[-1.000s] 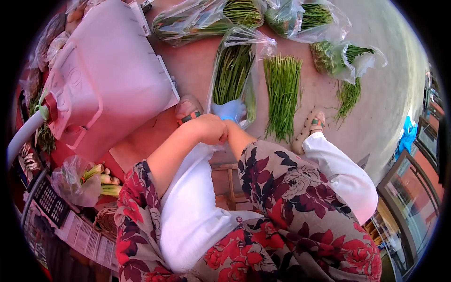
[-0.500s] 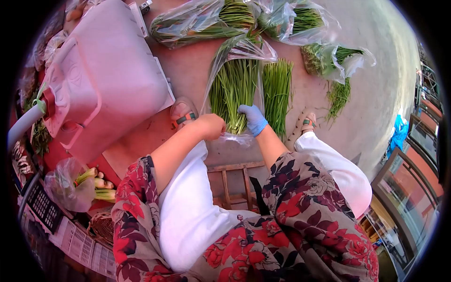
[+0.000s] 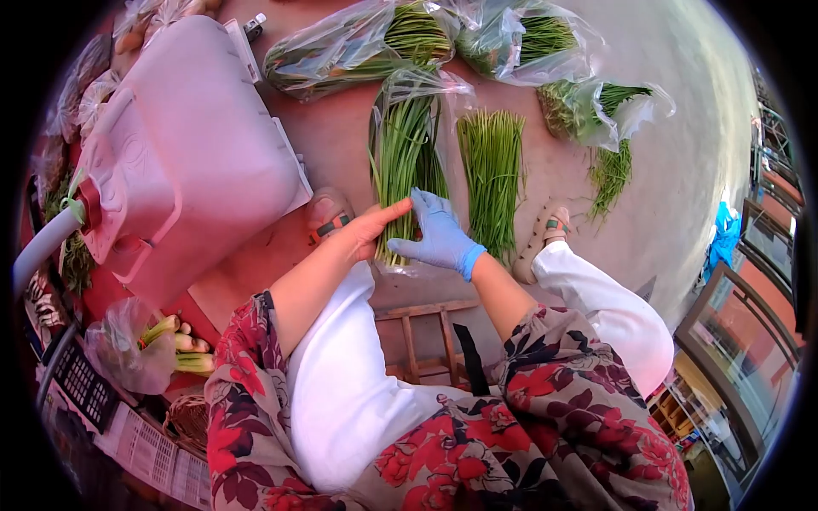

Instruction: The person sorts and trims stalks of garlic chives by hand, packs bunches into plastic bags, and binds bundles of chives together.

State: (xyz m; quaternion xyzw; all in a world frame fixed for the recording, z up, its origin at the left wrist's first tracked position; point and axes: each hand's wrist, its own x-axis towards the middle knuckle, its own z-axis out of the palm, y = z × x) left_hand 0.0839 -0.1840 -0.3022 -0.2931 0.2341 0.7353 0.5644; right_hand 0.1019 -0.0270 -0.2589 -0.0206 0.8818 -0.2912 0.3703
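Observation:
A long bunch of green stalks lies in a clear plastic bag on the floor between my feet. My left hand, bare, rests at the near left side of the bunch with its fingers stretched out. From the right, my right hand, in a blue glove, lies over the bunch's near end, fingers and thumb spread. The fingertips of both hands come close together above the stalks. Just to the right lies a loose green bunch, outside any bag.
Bagged greens lie beyond, with more bags at the upper right. A large pink plastic container stands at the left. Leeks, a wicker basket and a calculator are lower left. A wooden frame is below my hands.
The gloved hand first reached inside the bag, then came out. Now both hands have opened and come together over the near end of the bagged stalks.

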